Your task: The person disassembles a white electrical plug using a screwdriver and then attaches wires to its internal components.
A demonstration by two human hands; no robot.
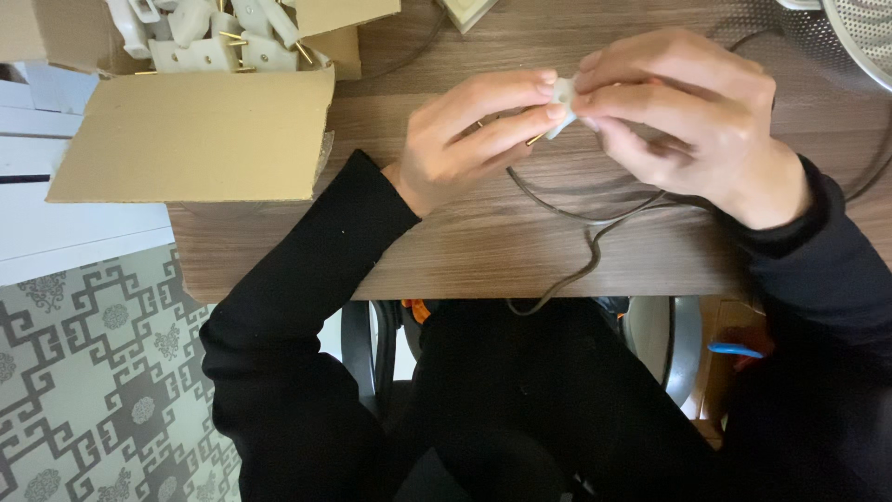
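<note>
Both of my hands are raised just above the wooden table (465,251), meeting near its middle. My left hand (474,130) is closed in a pinch: thumb and forefinger grip the small white plug (562,100) from the left side, with the other fingers curled beneath. My right hand (692,121) is also closed on the same plug from the right, its fingertips pressed against the white body so that the fingers of both hands nearly touch. Only a small part of the plug shows between them (most of it is hidden by my fingers). A thin brass-coloured pin (534,139) sticks out below my left fingers, pointing down and to the left. A dark cable (595,246) lies on the table under my hands, loops once, and runs off the near edge toward my lap; I cannot tell whether it joins the plug. At the far left corner of the table stands an open cardboard box (195,130), well apart from my hands, holding a heap of white plugs with brass pins (204,37). A perforated metal dish (864,33) sits at the far right corner. Both sleeves are black.
</note>
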